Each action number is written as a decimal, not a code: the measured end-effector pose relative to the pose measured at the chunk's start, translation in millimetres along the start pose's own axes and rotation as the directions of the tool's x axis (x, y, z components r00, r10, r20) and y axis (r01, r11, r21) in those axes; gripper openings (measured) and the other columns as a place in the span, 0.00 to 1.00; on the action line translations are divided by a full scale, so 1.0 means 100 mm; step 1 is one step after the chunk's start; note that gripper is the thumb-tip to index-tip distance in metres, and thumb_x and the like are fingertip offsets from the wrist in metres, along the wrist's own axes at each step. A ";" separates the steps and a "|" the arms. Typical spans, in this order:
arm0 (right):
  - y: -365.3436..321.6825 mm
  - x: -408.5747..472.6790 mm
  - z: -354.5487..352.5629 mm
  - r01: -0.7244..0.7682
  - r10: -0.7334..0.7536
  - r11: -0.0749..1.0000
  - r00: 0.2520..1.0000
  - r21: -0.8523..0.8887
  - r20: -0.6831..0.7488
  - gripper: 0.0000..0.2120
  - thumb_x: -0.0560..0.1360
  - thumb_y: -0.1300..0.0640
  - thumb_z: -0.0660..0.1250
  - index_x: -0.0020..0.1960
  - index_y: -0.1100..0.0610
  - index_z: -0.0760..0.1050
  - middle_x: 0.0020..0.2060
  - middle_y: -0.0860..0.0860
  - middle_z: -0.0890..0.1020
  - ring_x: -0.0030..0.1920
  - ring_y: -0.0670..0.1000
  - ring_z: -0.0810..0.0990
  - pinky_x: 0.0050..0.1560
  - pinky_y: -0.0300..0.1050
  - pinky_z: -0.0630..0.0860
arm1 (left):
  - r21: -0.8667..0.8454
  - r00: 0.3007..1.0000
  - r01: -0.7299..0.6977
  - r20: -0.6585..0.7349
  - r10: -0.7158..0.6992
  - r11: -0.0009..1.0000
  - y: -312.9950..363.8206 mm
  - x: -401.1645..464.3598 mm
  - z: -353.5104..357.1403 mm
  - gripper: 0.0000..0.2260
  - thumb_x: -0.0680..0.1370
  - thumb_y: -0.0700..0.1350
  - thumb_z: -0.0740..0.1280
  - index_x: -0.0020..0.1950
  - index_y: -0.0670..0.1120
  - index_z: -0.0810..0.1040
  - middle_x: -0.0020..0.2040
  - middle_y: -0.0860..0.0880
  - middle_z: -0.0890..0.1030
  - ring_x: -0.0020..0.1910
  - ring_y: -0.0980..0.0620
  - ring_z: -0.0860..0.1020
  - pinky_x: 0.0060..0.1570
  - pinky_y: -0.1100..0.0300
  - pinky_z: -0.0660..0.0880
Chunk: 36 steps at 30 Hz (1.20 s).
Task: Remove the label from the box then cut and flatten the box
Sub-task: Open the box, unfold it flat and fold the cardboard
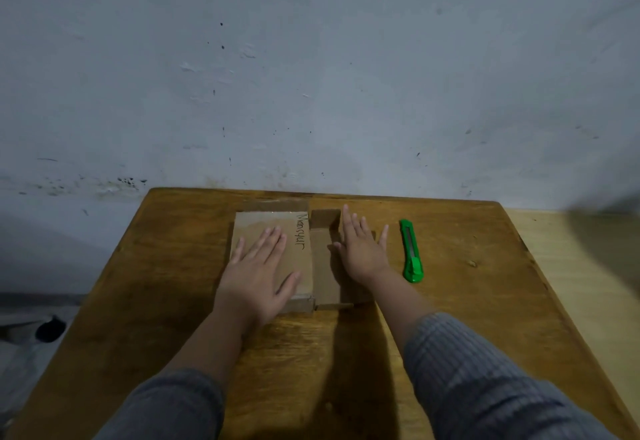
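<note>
Grey sleeves (485, 370) enter from the bottom of the frame, both hands palm-down with fingers spread flat, grasping nothing. Left hand (258, 266) presses the flattened cardboard box (266, 223) at frame centre on the wooden surface (156, 266); right hand (360, 249) rests on the box's right flaps. Green utility knife (411, 252) lies just right of the right hand, untouched.
</note>
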State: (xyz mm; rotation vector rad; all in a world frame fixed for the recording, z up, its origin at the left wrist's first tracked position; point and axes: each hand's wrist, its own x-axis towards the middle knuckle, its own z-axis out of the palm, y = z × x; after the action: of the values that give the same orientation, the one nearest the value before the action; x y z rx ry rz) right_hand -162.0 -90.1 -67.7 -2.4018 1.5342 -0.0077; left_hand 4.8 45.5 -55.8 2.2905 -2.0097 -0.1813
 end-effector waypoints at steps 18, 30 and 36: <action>0.28 -0.04 0.10 -0.043 0.226 0.877 0.916 0.478 -0.332 0.20 0.78 0.57 0.60 0.69 0.43 0.68 0.55 0.51 0.83 0.51 0.53 0.82 0.49 0.43 0.75 | 0.078 0.972 -0.119 -0.193 0.132 0.990 -0.15 0.08 -0.04 0.25 0.79 0.61 0.52 0.73 0.54 0.65 0.73 0.52 0.69 0.72 0.52 0.65 0.74 0.45 0.50; 0.25 -1.15 0.24 -0.196 0.459 0.790 0.817 0.581 -0.349 0.21 0.77 0.59 0.62 0.68 0.43 0.69 0.49 0.54 0.82 0.50 0.56 0.78 0.54 0.55 0.76 | -0.477 0.935 0.272 -0.076 -0.347 0.836 0.15 -0.52 0.22 0.34 0.76 0.66 0.44 0.79 0.53 0.46 0.79 0.52 0.46 0.77 0.48 0.52 0.73 0.46 0.58; 0.22 -1.75 0.33 -0.270 0.489 0.783 0.824 0.561 -0.287 0.20 0.77 0.57 0.63 0.67 0.45 0.70 0.50 0.53 0.81 0.51 0.54 0.78 0.57 0.55 0.75 | -0.644 0.955 0.224 -0.006 -0.297 0.732 0.22 -0.85 0.21 0.27 0.83 0.55 0.48 0.78 0.51 0.41 0.79 0.54 0.45 0.76 0.51 0.54 0.71 0.56 0.56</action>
State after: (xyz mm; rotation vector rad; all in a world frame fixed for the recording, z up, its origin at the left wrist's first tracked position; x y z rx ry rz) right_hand -252.1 64.7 -78.3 -1.6991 1.8993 -0.7885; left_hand -30.9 126.9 -70.5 2.0391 -1.2697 -0.6390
